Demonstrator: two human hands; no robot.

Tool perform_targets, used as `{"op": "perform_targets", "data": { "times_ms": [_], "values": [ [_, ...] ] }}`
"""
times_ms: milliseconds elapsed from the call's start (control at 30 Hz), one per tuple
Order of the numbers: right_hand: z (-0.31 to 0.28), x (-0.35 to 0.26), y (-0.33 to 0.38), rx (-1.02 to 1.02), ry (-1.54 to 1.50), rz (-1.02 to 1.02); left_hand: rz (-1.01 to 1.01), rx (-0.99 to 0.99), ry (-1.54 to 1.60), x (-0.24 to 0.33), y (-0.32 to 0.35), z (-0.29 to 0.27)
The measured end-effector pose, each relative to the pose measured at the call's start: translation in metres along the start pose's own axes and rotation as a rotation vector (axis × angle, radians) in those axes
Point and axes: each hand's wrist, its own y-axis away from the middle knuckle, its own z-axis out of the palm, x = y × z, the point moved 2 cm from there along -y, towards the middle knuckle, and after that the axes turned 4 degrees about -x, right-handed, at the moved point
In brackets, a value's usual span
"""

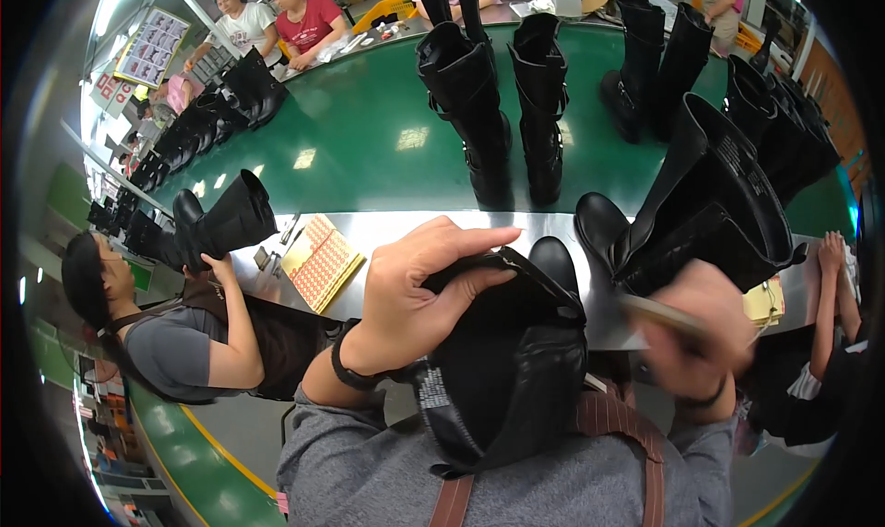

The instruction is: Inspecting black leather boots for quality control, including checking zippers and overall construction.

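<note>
My left hand (401, 296) pinches the top edge of a tall black boot (544, 370) between thumb and fingers. The shaft of this boot gapes open toward me against my chest, showing its dark lining and a printed patch; its rounded toe points away over the metal table edge. To its right my right hand (705, 329), smeared by motion, is closed round a long, flat tan stick-like tool (659, 317), whose exact kind is blurred. Just beyond that hand, another tall black boot (682, 186) stands on the metal edge, its wide shaft leaning right.
A green conveyor belt (359, 112) crosses ahead, carrying pairs of black boots (470, 112). A sheet of orange-red stickers (321, 261) lies on the metal ledge at left. A co-worker (198, 333) at left holds a boot; another person's arms (830, 287) show at right.
</note>
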Motion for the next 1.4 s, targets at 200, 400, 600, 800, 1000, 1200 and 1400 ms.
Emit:
{"op": "perform_targets", "data": {
  "times_ms": [200, 400, 600, 800, 1000, 1200, 1400],
  "values": [
    [-0.108, 0.079, 0.097, 0.955, 0.327, 0.444, 0.268, -0.170, -0.095, 0.022, -0.047, -0.016],
    [-0.086, 0.223, 0.231, -0.010, 0.359, 1.059, 0.174, -0.449, -0.070, 0.016, -0.106, 0.004],
    [-0.066, 0.203, 0.227, 0.215, 0.841, 0.788, -0.025, -0.232, 0.349, -0.013, -0.091, 0.002],
    [-0.055, 0.088, 0.175, 0.198, 0.003, 0.575, -0.204, 0.002, 0.732, -0.080, 0.016, 0.025],
    [0.049, 0.069, 0.156, -0.468, -0.419, 0.562, -0.236, -0.345, 0.087, -0.078, 0.087, 0.095],
    [0.111, 0.051, 0.141, -0.549, -0.338, 0.367, -0.423, -0.264, 0.160, -0.095, 0.080, 0.114],
    [0.140, 0.100, 0.150, -0.386, -0.318, 0.800, -0.371, 0.012, 0.279, -0.132, 0.095, 0.121]
  ]
}}
